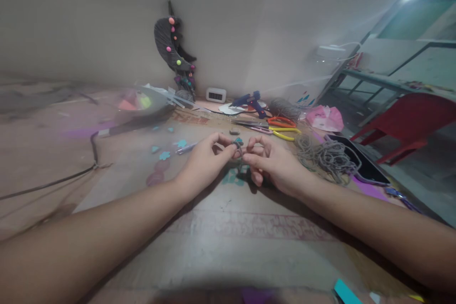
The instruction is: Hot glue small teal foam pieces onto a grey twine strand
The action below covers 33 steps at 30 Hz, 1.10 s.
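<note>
Near the middle of the table, my left hand pinches a grey yarn loop between thumb and fingers, with a small teal piece at its top. My right hand is just to the right, its thumb and fingers closed at the side of the loop; its fingertips seem to be on the yarn. Teal flower cutouts lie to the left beside a pen. A tangled pile of grey yarn lies to the right of my right hand.
Behind my hands are scissors, a blue glue gun and a small white clock. A phone lies at the right edge. A decorated dark crescent hangs on the wall; a red chair stands right.
</note>
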Available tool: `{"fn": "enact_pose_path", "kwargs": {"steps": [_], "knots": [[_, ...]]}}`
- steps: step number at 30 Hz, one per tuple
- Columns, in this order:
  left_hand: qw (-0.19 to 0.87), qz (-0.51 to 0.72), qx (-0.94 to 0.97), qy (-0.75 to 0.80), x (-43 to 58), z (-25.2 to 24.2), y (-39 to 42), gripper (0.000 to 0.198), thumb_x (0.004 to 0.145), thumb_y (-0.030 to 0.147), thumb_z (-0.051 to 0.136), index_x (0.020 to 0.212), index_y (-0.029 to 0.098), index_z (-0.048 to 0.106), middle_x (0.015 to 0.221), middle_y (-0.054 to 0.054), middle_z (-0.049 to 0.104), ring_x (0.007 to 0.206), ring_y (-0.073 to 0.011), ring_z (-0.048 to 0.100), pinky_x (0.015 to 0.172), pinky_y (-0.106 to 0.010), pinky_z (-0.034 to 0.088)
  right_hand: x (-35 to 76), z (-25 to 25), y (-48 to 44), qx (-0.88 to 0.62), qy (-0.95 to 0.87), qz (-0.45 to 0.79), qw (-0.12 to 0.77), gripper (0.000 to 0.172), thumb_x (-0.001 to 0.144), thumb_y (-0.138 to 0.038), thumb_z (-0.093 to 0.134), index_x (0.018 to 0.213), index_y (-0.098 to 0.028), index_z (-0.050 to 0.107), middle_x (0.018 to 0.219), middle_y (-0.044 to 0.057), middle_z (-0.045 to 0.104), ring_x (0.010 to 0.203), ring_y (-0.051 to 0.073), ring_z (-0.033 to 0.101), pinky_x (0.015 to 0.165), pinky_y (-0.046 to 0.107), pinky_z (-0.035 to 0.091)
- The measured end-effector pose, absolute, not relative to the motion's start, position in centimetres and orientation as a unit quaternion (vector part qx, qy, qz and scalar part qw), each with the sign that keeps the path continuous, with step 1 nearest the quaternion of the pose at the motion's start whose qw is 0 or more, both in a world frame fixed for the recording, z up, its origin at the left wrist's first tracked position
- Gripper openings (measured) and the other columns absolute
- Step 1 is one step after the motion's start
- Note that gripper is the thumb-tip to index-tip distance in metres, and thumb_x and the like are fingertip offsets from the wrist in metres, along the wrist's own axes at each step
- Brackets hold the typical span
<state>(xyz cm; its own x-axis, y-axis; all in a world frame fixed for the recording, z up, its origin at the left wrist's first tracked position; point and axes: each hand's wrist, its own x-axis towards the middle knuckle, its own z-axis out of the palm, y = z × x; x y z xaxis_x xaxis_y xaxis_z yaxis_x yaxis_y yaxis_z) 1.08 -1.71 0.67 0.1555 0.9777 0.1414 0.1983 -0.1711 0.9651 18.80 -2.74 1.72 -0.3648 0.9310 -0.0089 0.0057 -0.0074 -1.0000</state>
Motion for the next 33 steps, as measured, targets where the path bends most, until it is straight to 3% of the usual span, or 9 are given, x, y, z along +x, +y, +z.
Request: {"fn": "enact_pose_path", "kwargs": {"steps": [4, 11, 15, 22, 33], "knots": [[0.432, 0.445, 0.618, 0.483, 1.1, 0.7, -1.7, 0.015, 0.082, 0.034, 0.062, 0.086, 0.019, 0.059, 0.068, 0.003, 0.059, 0.055, -0.0115, 0.049, 0.057, -0.025, 0.038, 18.9, 1.6, -2.8, -0.400, -0.623, 0.537, 0.405, 0.033, 0.083, -0.036, 0.068, 0.096, -0.025, 0.040, 0.069, -0.008, 0.059, 0.043, 0.008, 0.052, 0.042, 0.022, 0.046], [0.435, 0.423, 0.629, 0.486, 1.2, 0.9, -1.9, 0.015, 0.083, 0.035, 0.061, 0.086, 0.020, 0.058, 0.065, 0.005, 0.055, 0.053, -0.0103, 0.046, 0.056, -0.024, 0.037, 20.5, 1.4, -1.4, -0.355, -0.846, 0.016, 0.397, 0.019, 0.088, -0.022, 0.064, 0.106, -0.020, 0.058, 0.077, 0.000, 0.062, 0.067, 0.014, 0.058, 0.063, 0.027, 0.048], [0.435, 0.420, 0.635, 0.481, 1.1, 0.8, -1.9, 0.015, 0.084, 0.034, 0.061, 0.087, 0.020, 0.058, 0.063, 0.005, 0.053, 0.052, -0.0102, 0.046, 0.055, -0.024, 0.037, 21.0, 1.4, -0.9, -0.316, -0.874, -0.146, 0.338, 0.011, 0.095, -0.024, 0.056, 0.102, -0.019, 0.064, 0.084, 0.005, 0.069, 0.076, 0.017, 0.063, 0.069, 0.030, 0.048], [0.440, 0.415, 0.643, 0.471, 0.9, 0.7, -1.9, 0.017, 0.085, 0.037, 0.061, 0.087, 0.020, 0.057, 0.061, 0.006, 0.051, 0.049, -0.0095, 0.044, 0.054, -0.024, 0.036, 21.0, 1.6, -0.6, -0.278, -0.872, -0.234, 0.328, 0.012, 0.096, -0.020, 0.054, 0.103, -0.016, 0.063, 0.083, 0.006, 0.071, 0.075, 0.018, 0.062, 0.069, 0.031, 0.047], [0.440, 0.399, 0.652, 0.472, 1.0, 0.8, -1.9, 0.017, 0.084, 0.037, 0.061, 0.086, 0.020, 0.058, 0.053, 0.008, 0.047, 0.047, -0.0101, 0.043, 0.053, -0.024, 0.035, 21.1, 1.8, -0.7, -0.247, -0.886, -0.196, 0.340, 0.011, 0.096, -0.018, 0.054, 0.091, -0.016, 0.063, 0.078, 0.005, 0.068, 0.074, 0.016, 0.061, 0.069, 0.028, 0.048]]}}
